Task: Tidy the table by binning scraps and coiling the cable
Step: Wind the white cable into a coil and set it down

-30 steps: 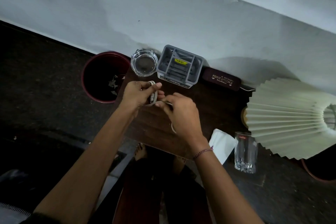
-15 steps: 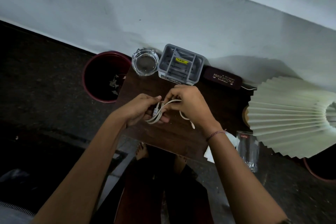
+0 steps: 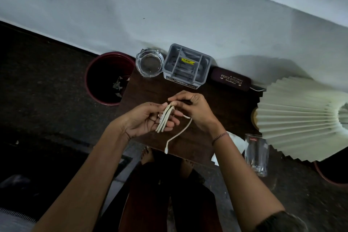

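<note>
Holding a white cable [image 3: 165, 117] folded into several loops, the left hand [image 3: 146, 120] lies palm-up above a dark wooden table [image 3: 216, 103], its fingers curled loosely around the bundle. The right hand [image 3: 194, 107] pinches the top of the loops between thumb and forefinger. One loose end of the cable hangs down from the right hand, its plug near the table's front edge. A dark red bin [image 3: 107, 78] with scraps inside stands on the floor left of the table. A glass ashtray [image 3: 149, 65] and grey organiser [image 3: 186, 66] sit along the table's far edge.
</note>
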The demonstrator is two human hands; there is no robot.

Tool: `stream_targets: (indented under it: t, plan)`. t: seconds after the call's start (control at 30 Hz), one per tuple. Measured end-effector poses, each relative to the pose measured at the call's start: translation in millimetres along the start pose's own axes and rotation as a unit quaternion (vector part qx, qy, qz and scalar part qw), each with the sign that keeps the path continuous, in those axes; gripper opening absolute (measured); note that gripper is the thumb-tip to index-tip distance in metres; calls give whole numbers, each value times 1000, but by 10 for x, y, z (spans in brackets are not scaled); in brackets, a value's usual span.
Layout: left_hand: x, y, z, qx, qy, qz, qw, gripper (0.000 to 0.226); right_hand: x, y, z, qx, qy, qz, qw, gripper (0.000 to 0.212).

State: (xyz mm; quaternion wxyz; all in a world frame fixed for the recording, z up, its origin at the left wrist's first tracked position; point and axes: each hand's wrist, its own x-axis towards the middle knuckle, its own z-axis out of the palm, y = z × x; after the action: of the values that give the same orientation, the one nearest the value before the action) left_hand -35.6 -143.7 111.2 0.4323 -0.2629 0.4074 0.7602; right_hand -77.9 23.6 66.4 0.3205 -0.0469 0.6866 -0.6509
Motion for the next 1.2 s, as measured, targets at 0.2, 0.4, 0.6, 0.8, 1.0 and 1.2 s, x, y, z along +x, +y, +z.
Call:
stream_targets:
  t: [0.2, 0.4, 0.6, 0.8, 1.0, 1.2]
  plan:
    - [32, -4, 123, -8, -13, 35, 999, 25, -103, 163, 186, 270, 82, 99, 954, 26]
    - [95, -23, 157, -32, 10, 60, 998, 22, -205, 265, 388, 389, 131, 150, 899, 27]
    - [205, 42, 238, -97, 48, 97, 989, 22, -281, 235, 604, 349, 199, 185, 897, 29]
    - [338, 38, 243, -147, 82, 114, 979, 19, -309, 178, 650, 201, 222, 166, 939, 33]
    - [396, 45, 262, -185, 107, 112, 970, 17, -339, 204, 628, 173, 210, 175, 946, 38]
    - [435, 47, 242, -217, 104, 104, 965, 18, -380, 256, 652, 187, 198, 189, 944, 37]
